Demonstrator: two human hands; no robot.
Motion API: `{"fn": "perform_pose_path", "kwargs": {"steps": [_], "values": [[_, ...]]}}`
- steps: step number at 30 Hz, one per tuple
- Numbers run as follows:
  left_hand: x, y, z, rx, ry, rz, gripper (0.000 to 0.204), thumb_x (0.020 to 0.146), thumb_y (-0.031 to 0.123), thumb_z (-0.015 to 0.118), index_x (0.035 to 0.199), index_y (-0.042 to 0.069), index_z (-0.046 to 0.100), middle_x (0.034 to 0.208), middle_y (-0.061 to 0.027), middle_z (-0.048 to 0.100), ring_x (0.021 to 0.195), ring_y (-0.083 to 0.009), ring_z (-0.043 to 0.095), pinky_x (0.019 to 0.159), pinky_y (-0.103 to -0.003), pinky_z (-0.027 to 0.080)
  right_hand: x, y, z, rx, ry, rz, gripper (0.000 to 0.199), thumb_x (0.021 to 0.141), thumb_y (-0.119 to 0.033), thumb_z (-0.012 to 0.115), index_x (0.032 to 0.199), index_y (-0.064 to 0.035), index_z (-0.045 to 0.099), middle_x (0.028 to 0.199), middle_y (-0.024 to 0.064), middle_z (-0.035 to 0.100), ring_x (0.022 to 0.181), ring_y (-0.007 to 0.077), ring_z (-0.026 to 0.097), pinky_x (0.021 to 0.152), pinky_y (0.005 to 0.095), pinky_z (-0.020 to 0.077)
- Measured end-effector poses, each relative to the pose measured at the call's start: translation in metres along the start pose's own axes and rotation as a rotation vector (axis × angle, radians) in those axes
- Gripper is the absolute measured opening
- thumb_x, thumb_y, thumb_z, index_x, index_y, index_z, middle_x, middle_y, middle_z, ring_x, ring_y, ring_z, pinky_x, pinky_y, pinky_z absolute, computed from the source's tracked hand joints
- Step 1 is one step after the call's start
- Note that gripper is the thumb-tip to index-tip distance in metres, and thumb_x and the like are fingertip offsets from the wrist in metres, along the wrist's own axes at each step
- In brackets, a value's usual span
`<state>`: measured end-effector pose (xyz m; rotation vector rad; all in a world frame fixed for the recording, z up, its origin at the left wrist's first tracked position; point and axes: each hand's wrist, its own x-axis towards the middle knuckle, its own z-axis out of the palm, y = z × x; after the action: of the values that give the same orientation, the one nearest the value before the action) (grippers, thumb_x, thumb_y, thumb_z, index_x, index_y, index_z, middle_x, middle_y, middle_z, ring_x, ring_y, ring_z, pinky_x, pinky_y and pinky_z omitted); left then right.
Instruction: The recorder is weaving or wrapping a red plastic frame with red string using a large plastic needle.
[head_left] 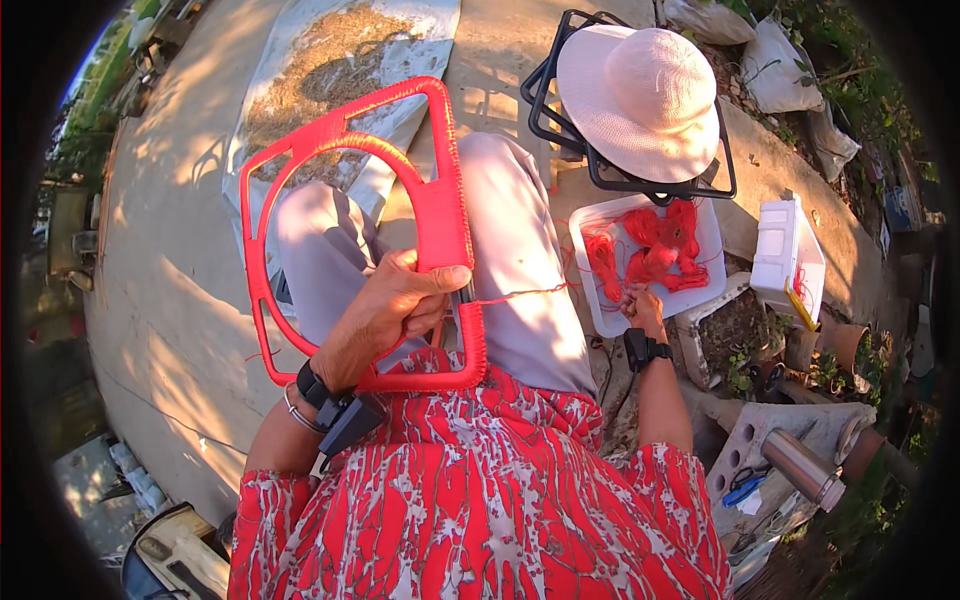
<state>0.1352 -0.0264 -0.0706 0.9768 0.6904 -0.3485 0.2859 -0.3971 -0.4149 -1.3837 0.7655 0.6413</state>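
My left hand (405, 298) is closed round one side of a rectangular frame (445, 235) with a ring inside it, held over my lap. Red cord is wound over most of the frame; a short dark stretch shows bare beside my thumb. From there a loose strand of red cord (525, 294) runs right across my thigh towards the tray. My right hand (642, 304) is at the near edge of a white plastic tray (712, 235), its fingers curled together on red cord. Several bundles of red cord (665, 245) lie in the tray.
Behind the tray, a pale wide-brimmed hat (655, 90) rests on black frames (545, 85). A white box (785, 255) and flowerpots (850, 350) stand to the right. A steel flask (800, 465) and blue-handled scissors (742, 488) lie on a pale block. A sheet (265, 120) bearing brown grainy material is spread ahead.
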Motion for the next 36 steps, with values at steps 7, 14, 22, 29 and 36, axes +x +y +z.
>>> {"fn": "perform_pose_path", "kwargs": {"steps": [7, 14, 22, 29, 36], "values": [[-0.014, -0.001, 0.002, -0.080, 0.045, -0.029, 0.017, 0.084, 0.013, 0.068, 0.084, 0.007, 0.052, 0.047, 0.0057, 0.034, 0.035, -0.0040, 0.028, 0.035, -0.023, 0.018, 0.060, 0.052, -0.016, -0.104, 0.041, 0.041, 0.024, 0.087, -0.030, 0.050, 0.101, -0.0113, 0.053, 0.063, 0.0062, 0.057, 0.044, 0.0198, 0.053, 0.038, 0.0316, 0.0468], [-0.022, -0.005, -0.002, -0.075, 0.059, 0.008, 0.017, 0.084, 0.014, 0.068, 0.083, 0.006, 0.053, 0.045, 0.0050, 0.032, 0.034, -0.0055, 0.026, 0.035, -0.024, 0.018, 0.071, 0.059, -0.020, -0.550, -0.005, -0.161, 0.028, 0.085, -0.029, 0.054, 0.104, -0.0081, 0.056, 0.071, 0.0055, 0.060, 0.058, 0.0176, 0.057, 0.051, 0.0285, 0.0465], [-0.032, -0.004, -0.007, -0.111, 0.058, 0.087, 0.018, 0.083, 0.017, 0.069, 0.082, 0.005, 0.055, 0.044, 0.0039, 0.033, 0.033, -0.0068, 0.030, 0.038, -0.023, 0.029, -0.160, -0.111, 0.076, -0.154, -0.512, -0.517, 0.034, 0.084, -0.011, 0.063, 0.116, -0.0011, 0.056, 0.071, -0.0036, 0.052, 0.059, 0.0049, 0.045, 0.055, 0.0195, 0.0360], [-0.039, -0.001, -0.015, -0.117, -0.035, 0.132, 0.018, 0.083, 0.017, 0.069, 0.084, 0.005, 0.055, 0.045, 0.0034, 0.034, 0.033, -0.0079, 0.031, 0.033, -0.024, 0.026, -0.315, -0.156, 0.164, -0.937, -0.949, -0.694, 0.025, 0.083, -0.014, 0.067, 0.105, -0.0038, 0.062, 0.059, -0.0049, 0.046, 0.054, 0.0042, 0.039, 0.050, 0.0219, 0.0311], [-0.051, 0.001, -0.055, -0.233, 0.070, 0.296, 0.019, 0.089, 0.025, 0.061, 0.090, 0.006, 0.057, 0.044, 0.0033, 0.032, 0.031, -0.0078, 0.030, 0.030, -0.023, 0.023, -0.205, -0.241, 0.014, -1.092, -0.352, -0.575, 0.018, 0.086, -0.019, 0.063, 0.079, -0.0033, 0.066, 0.053, -0.0076, 0.044, 0.047, 0.0008, 0.036, 0.042, 0.0212, 0.0276]]}}
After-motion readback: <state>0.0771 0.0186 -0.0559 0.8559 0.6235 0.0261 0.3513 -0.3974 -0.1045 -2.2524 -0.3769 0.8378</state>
